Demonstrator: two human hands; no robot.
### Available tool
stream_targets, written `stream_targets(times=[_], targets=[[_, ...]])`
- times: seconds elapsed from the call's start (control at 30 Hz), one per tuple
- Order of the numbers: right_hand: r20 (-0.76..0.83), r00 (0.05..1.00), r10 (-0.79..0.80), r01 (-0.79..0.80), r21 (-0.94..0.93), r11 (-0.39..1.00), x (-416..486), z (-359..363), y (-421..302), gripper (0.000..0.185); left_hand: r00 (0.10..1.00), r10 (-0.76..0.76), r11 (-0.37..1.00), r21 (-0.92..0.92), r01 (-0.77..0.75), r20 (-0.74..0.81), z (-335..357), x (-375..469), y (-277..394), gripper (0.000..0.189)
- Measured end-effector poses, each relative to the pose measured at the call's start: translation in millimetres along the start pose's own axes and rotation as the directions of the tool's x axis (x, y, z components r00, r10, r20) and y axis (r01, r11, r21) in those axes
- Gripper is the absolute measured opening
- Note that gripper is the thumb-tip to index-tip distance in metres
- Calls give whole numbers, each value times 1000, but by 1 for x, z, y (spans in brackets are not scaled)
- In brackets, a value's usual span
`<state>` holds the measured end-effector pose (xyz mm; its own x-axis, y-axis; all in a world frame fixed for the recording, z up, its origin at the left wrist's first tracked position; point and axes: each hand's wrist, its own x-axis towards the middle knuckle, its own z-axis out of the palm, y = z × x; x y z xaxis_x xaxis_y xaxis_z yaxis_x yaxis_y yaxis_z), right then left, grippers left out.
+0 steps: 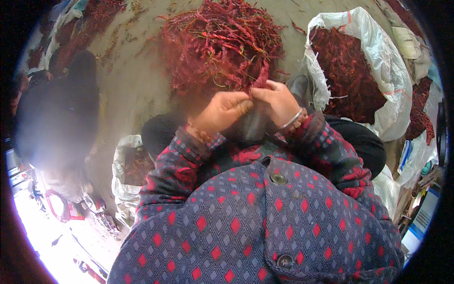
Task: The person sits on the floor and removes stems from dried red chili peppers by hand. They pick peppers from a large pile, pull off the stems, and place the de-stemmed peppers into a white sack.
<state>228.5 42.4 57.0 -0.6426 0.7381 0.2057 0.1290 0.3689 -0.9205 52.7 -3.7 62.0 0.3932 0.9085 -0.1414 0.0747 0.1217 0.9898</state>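
Note:
A wrinkled dried red chili pepper (262, 75) sticks up from between my two hands, which meet in front of me. The thumb and fingers of my right hand (278, 102) pinch its lower part. Up against it, my left hand (224, 109) has thumb and forefinger closed at the pepper's lower end; what exactly lies between those fingertips is hidden. Just beyond both hands rises a large heap of dried red chili peppers (227, 46), many with pale stems.
On my right stands a white woven sack (386, 67) full of dark red chilies (345, 71). A smaller white sack (120, 174) with chilies inside is at my left knee. Another person (60, 103) in dark clothing, partly blurred, sits at left on the concrete floor (120, 85).

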Motion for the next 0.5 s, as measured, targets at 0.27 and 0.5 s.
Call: stream_targets(times=[0.27, 0.5], targets=[[98, 789, 606, -462, 745, 481, -2, 9, -17, 10, 998, 54, 988, 144, -58, 32, 0, -7, 0, 12], [-269, 932, 245, -208, 159, 965, -10, 10, 3, 8, 964, -172, 927, 299, 229, -204, 17, -7, -33, 18]])
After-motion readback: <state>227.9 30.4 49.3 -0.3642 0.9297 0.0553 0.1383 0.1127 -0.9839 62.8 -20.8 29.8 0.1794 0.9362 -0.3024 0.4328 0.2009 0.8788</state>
